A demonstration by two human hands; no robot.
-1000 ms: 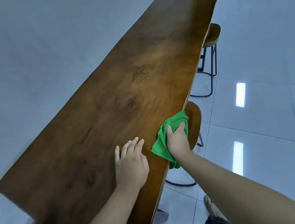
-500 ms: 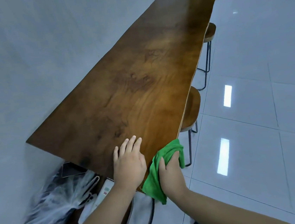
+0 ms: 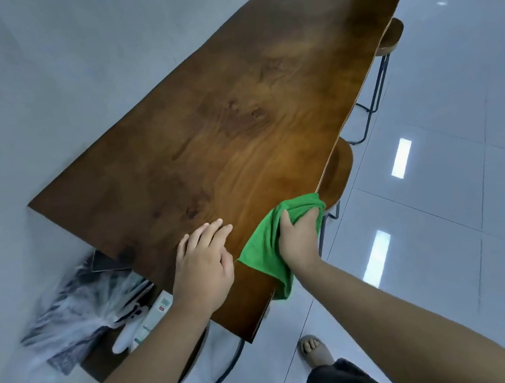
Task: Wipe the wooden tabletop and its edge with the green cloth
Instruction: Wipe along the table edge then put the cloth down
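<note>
The long dark wooden tabletop runs from the near left to the far right along a grey wall. My right hand grips the bunched green cloth and presses it over the table's right edge, close to the near corner; part of the cloth hangs below the edge. My left hand lies flat on the wood just left of the cloth, fingers slightly spread, holding nothing.
A wooden stool is tucked under the edge just beyond the cloth, another stool farther along. Under the near end lie a plastic bag and a white power strip. My sandalled feet stand on glossy white tiles.
My right hand has slid the cloth along the edge, first toward the near corner, then forward again. The view has shifted, now showing the near corner and my feet. My left hand stays flat.
</note>
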